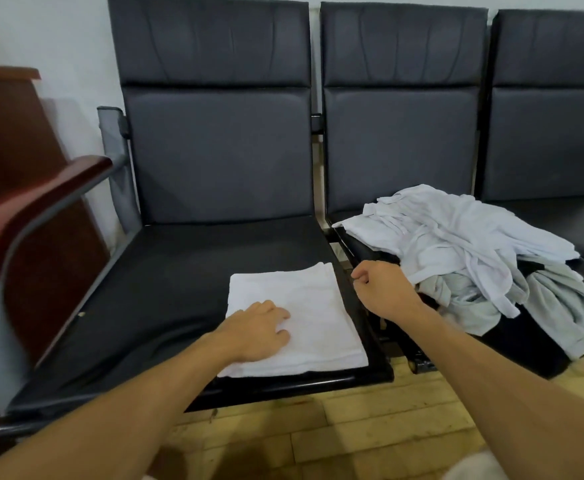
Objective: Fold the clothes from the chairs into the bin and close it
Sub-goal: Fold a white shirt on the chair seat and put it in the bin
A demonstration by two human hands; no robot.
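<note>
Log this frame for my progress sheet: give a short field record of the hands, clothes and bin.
left hand: flat on folded white garment
right hand: curled, holding nothing visible
folded white garment: front right of left chair seat
unfolded pile: white and grey clothes, on middle chair
bin: not in view

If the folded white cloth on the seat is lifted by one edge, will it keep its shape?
Probably not: the folded white cloth looks thin and soft, so it would likely droop and unfold. Pushed across the black seat, it may bunch rather than slide.
</note>
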